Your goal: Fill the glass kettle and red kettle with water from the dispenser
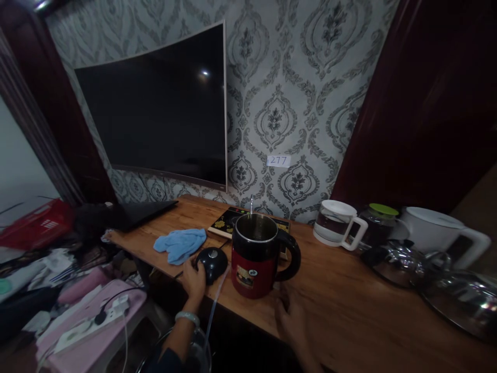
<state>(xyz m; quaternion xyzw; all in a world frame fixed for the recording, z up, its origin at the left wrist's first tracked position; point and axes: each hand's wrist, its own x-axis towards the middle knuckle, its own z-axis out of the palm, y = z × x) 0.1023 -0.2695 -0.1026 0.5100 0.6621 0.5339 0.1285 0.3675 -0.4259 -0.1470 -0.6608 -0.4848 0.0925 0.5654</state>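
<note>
A red and black electric kettle point(252, 264) stands upright and lidless near the table's front edge, its black handle pointing right. Left of it sits a round black base point(212, 263) with a raised silver centre, probably the kettle's power base. My left hand point(194, 280), wearing a bracelet, grips the near left edge of this base, thumb on top. Below the kettle's handle, my right hand point(293, 313) rests by the tabletop with fingers loosely apart and nothing visible in it. A light blue cloth point(180, 245) lies crumpled behind my left hand.
Behind the kettle is a black panel with gold flowers point(222, 223) and a metal spout point(251, 205). To the right stand a clear jug point(334, 224), a white jug point(433, 228) and shiny metal kettles point(404, 261). A clear tube point(215, 305) hangs over the edge; a power strip point(91, 324) lies lower left.
</note>
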